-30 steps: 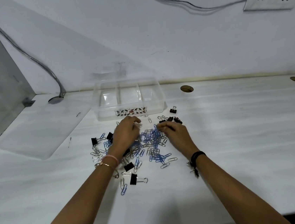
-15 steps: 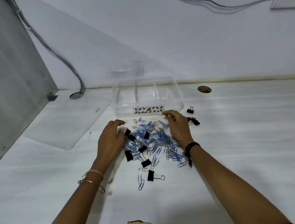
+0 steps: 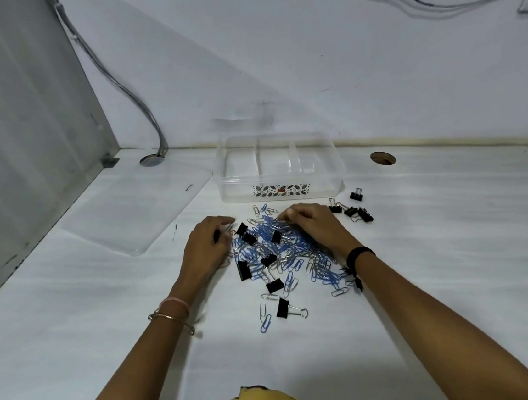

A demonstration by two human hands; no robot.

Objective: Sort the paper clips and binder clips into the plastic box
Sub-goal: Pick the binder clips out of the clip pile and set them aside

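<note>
Both hands lie palm-down on a heap of clips on the white bench (image 3: 442, 245). Her left hand (image 3: 210, 245) covers the heap's 9 o'clock edge with its fingers bent down onto the clips. Whether it has hold of any cannot be told. Her right hand (image 3: 316, 226) lies across the 2 o'clock side. Its fingertips (image 3: 287, 214) are drawn together at the far edge of the heap, touching clips, but a true pinch cannot be made out.

The paper clips (image 3: 291, 264), mostly blue with some bare metal ones, are tangled between the two hands and trail toward 6 o'clock. Black binder clips (image 3: 244, 269) are mixed through them, and one lies apart at the near end. A few more binder clips lie at 3 o'clock of the heap, just beyond the right hand.

The clear plastic box (image 3: 335, 172) stands at 12 o'clock of the heap, near it but apart. It is split by inner walls and has a leaf-pattern label on its near side. Its clear lid (image 3: 135, 211) lies flat at 10 o'clock, beside the box.

Thin bangles (image 3: 173, 310) ring the left wrist and a black band (image 3: 359, 252) rings the right. A grey cable (image 3: 124, 84) runs down the wall at 11 o'clock. A round hole (image 3: 383, 157) sits in the bench at 2 o'clock.
</note>
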